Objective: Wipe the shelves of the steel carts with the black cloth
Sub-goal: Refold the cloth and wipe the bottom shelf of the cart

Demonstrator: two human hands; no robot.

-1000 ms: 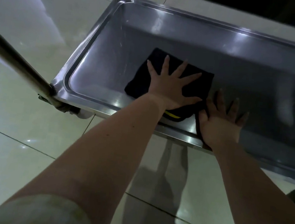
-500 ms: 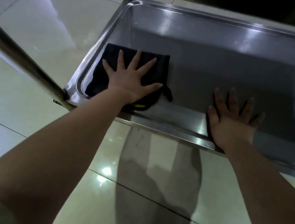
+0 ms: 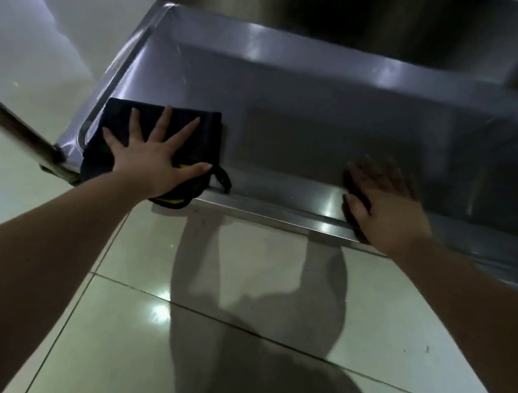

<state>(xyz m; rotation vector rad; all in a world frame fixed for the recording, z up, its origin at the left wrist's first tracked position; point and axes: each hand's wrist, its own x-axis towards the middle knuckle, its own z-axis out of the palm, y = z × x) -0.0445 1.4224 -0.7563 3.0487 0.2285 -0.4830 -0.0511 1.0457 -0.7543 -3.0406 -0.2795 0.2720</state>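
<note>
- Tiled floor (image 3: pixel 239 292) under steel shelf (image 3: pixel 324 132)
- cloth (image 3: pixel 123 121) flat in shelf's near-left corner, edge overhanging rim
- left hand (image 3: pixel 151 157) splayed, pressing cloth
- right hand (image 3: pixel 383 208) fingers apart, flat on shelf's near rim, holding nothing

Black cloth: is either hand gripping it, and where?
Not gripped: the left hand presses flat, fingers spread, on the black cloth's middle. The right hand holds nothing.
</note>
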